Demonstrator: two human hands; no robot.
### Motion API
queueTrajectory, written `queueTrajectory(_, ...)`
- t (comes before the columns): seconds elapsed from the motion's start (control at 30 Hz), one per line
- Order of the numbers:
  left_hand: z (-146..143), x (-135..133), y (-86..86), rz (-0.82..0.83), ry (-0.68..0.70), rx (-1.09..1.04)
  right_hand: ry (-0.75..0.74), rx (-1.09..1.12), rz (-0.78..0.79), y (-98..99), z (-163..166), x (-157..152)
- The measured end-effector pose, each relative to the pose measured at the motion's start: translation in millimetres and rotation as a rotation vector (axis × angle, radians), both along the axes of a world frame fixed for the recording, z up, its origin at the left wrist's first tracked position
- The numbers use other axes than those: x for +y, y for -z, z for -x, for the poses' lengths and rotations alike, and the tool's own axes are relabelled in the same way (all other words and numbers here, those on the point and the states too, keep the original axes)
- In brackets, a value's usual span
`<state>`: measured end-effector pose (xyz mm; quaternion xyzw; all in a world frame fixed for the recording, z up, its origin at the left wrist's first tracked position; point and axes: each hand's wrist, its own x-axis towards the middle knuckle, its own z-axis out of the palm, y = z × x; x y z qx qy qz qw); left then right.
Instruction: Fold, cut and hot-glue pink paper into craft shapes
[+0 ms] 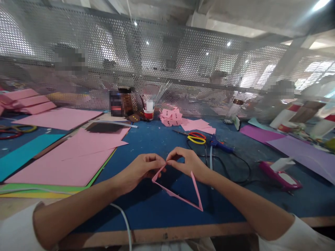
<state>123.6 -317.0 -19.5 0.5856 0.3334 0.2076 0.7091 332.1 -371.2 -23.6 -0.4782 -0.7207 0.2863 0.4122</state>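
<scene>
A narrow pink paper strip point(180, 198), creased into an angular open shape, hangs over the blue tabletop between my hands. My left hand point(142, 169) is closed, its thumb and fingers pinching the strip near its upper end. Fingertips of my right hand point(187, 162) pinch the same end, meeting the left fingertips. The strip's other end stands up below my right wrist. Beyond my right hand lie scissors point(196, 137) with red and yellow handles and a blue glue gun point(218, 143) with a clear glue stick in it.
Pink sheets point(70, 157) lie in a stack at left, beside a teal sheet point(28, 153). Folded pink pieces point(170, 116) sit at the back, near a cup point(149, 114). A magenta tool point(280, 176) and purple sheets point(300, 150) are at right. Behind stands a perforated metal screen point(183, 62).
</scene>
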Motion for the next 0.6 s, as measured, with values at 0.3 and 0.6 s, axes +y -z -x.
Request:
queueTrajectory(0.3,-2.7,0.5,2.4,-0.165,-0.027,0.038,-0.013,-0.058,-0.078,0.6,3.0,-1.3)
queueTrajectory(0.6,-5.2,2.3,6.9,-0.342,-0.082,0.096,-0.012,-0.087,-0.171,5.9,5.0,1.2)
